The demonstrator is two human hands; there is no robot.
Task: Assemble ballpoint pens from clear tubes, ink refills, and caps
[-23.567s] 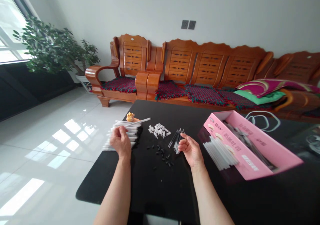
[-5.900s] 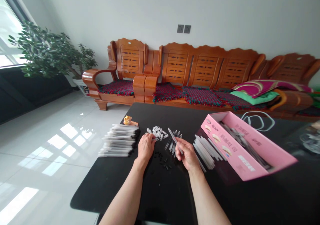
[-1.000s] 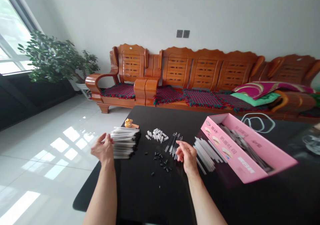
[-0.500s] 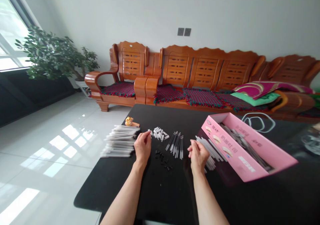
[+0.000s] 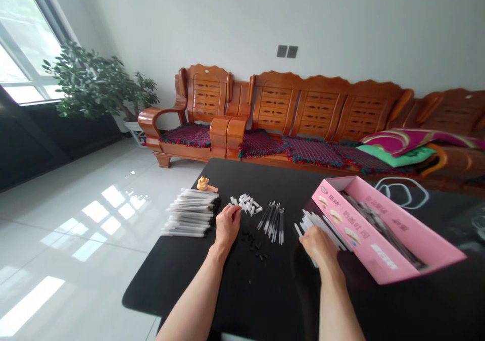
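Note:
My left hand (image 5: 228,226) is closed in a pinch beside a pile of small white pen parts (image 5: 248,203); whatever is between the fingertips is too small to make out. My right hand (image 5: 319,243) is over a spread of pale, translucent pen barrels (image 5: 329,230), fingers curled down and partly hidden, with one barrel (image 5: 298,228) sticking out at the fingertips. Between the hands lie a fan of dark-inked pen refills (image 5: 273,222) and several small black plugs (image 5: 254,244). Left of my left hand is a neat stack of white barrels with black ends (image 5: 191,213).
A long pink box (image 5: 350,230) with thin dark and grey pieces inside stands right on the black table (image 5: 273,300). A small yellow figurine (image 5: 203,183) sits at the far left. White cord loops (image 5: 403,192) lie behind the box. A wooden sofa (image 5: 276,103) stands beyond.
My right hand has moved from beside the barrels onto them and turned palm down. My left hand remains pinched near the white parts. The view has shifted slightly left.

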